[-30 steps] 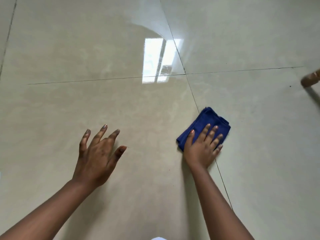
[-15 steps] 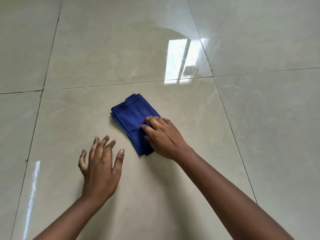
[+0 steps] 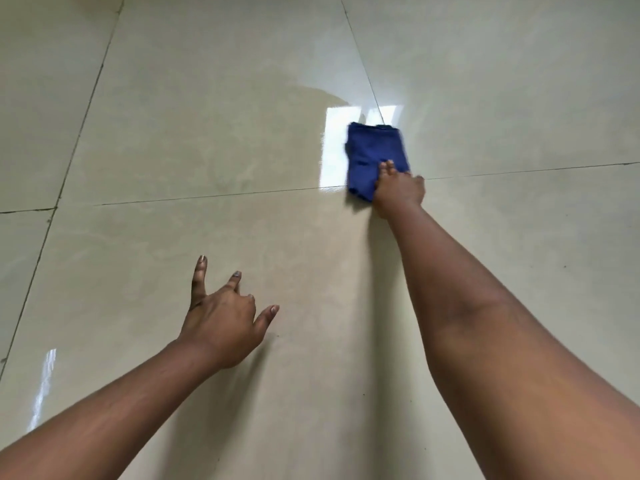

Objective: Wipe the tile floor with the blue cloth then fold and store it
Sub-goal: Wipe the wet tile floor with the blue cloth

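Note:
The blue cloth (image 3: 375, 150), folded into a small thick pad, lies flat on the glossy beige tile floor (image 3: 207, 133), far out in front of me, where two grout lines cross. My right hand (image 3: 398, 190) is stretched forward and presses down on the cloth's near edge, fingers on the fabric. My left hand (image 3: 221, 317) rests on the tile nearer to me, fingers spread, holding nothing.
Dark grout lines (image 3: 214, 195) divide the large tiles. A bright window reflection (image 3: 337, 147) shines on the floor just left of the cloth. Another streak of glare (image 3: 43, 389) lies at the lower left.
My right hand has pushed the cloth forward and to the right, away from my left hand, out to the grout crossing. My left hand has stayed on the tile with its fingers more spread.

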